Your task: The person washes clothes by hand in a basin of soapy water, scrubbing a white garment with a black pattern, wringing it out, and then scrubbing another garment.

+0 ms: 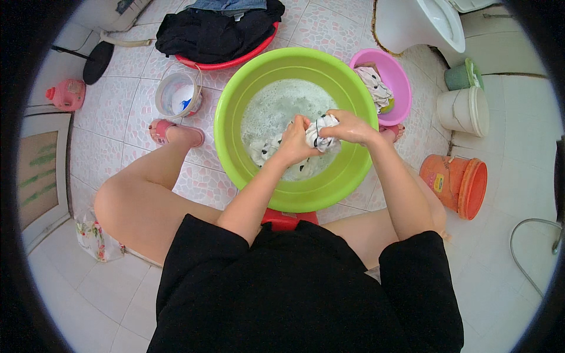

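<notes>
A large green plastic basin [229,163] stands between my legs, with soapy water [282,99] inside. Over the water, my left hand [295,143] and my right hand [348,127] grip a bunched white cloth with dark spots [324,140]. Both hands are close together, right of the basin's middle. More of the spotted cloth lies in the suds beneath my left wrist; whether it is one piece with the held part cannot be told.
Around the basin are a red basin [265,46] heaped with dark clothes [216,35], a small clear bucket [164,95], a pink basin [404,84] holding patterned cloth [373,86], an orange bucket [441,178], a white bucket [457,110] and a toilet [410,26].
</notes>
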{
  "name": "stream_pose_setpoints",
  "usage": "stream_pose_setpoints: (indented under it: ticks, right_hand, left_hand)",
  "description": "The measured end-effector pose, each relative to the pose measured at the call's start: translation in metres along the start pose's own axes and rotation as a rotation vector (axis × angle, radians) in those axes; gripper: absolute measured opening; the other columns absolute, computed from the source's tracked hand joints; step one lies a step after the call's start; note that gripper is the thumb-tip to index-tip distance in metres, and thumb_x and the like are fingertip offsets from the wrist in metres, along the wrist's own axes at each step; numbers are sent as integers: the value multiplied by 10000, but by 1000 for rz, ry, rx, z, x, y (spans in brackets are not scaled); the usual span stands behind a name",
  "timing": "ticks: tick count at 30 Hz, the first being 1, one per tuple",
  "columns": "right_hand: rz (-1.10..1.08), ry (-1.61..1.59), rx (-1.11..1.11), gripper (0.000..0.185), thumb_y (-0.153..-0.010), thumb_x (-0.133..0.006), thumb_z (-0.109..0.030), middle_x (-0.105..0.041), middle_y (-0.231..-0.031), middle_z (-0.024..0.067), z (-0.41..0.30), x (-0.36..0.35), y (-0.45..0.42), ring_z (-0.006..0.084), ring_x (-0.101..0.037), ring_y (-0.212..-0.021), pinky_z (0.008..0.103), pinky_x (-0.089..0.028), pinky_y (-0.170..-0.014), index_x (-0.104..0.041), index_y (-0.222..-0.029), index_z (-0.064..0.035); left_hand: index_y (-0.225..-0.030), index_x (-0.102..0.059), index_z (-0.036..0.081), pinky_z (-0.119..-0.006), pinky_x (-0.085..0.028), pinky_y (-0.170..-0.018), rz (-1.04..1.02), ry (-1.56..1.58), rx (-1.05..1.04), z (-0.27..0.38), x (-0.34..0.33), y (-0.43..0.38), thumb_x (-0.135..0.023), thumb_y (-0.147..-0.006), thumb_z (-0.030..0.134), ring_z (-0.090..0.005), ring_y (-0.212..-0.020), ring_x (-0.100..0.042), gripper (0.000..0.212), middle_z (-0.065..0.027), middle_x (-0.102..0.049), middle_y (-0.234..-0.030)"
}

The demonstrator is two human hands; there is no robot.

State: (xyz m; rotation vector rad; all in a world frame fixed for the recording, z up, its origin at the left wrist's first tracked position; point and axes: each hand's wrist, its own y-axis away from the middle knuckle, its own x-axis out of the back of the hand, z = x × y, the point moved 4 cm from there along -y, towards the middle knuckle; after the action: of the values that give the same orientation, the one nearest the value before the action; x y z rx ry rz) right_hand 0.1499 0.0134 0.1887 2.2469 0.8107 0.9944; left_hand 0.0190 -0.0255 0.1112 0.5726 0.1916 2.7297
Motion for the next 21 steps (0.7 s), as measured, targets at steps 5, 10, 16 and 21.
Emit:
stream_pose_setpoints:
  ticks: [5, 10, 16, 21]
  right_hand:
    - [143, -579, 79, 277, -621, -581, -134, -584, -840, 92, 18, 3, 26, 165, -546, -761, 279, -431, -658, -555, -868, -11]
    - [9, -1147, 307, 293, -613, -513, -35, -567, -928, 117, -12, 12, 68, 186, -554, -846, 295, -447, -761, -515, -903, 7]
    - [27, -1507, 351, 352, -668, -511, -131, -560, -977, 153, 4, 6, 99, 249, -546, -917, 357, -429, -828, -486, -993, 3]
    - [-118, -1766, 375, 301, -712, -482, -163, -583, -902, 140, 19, -10, 93, 236, -566, -850, 334, -446, -792, -517, -952, 15]
  left_hand:
    - [-1126, -400, 61, -359, -371, -846, -197, -281, -49, -39, 10, 15, -762, -525, 199, -298, -972, -481, 716, -140, -498, -1067]
    - [-937, -603, 123, -335, -416, -763, -315, -22, -57, -66, 11, 26, -710, -571, 200, -250, -879, -550, 389, -82, -595, -936]
    - [-862, -620, 38, -264, -424, -689, -495, 171, 277, -44, 50, 29, -628, -593, 132, -156, -710, -541, 286, -48, -602, -775]
    - [-892, -599, 11, -241, -411, -673, -591, 158, 329, 10, 88, 48, -582, -598, 163, -130, -701, -509, 331, -28, -587, -803]
